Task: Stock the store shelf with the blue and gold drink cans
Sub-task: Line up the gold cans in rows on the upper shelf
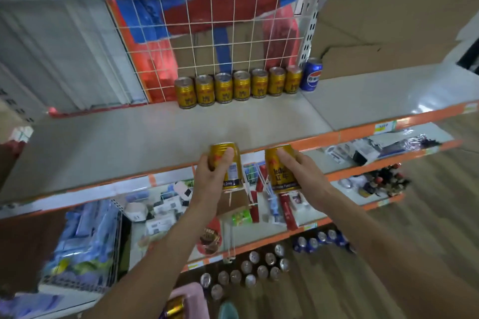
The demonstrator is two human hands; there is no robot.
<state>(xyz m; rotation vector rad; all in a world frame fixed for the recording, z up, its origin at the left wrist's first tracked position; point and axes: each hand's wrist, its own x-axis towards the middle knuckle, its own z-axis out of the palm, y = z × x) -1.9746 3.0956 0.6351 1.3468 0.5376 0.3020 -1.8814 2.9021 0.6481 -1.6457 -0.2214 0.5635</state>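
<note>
My left hand point(211, 181) grips a gold drink can point(229, 163), held upright just in front of the shelf's orange front edge point(318, 138). My right hand point(302, 172) grips a second gold can point(281, 176) beside it. At the back of the grey shelf point(155, 137) stands a row of several gold cans point(241, 85) against a wire grid. One blue can point(311, 74) stands at the right end of that row.
Several loose gold cans point(248, 269) and blue cans point(318, 239) stand on the wooden floor below. Lower shelves hold mixed packaged goods point(160, 212). Large cardboard boxes point(388, 21) sit at the upper right. A blue packaged stack point(85, 241) fills the lower left.
</note>
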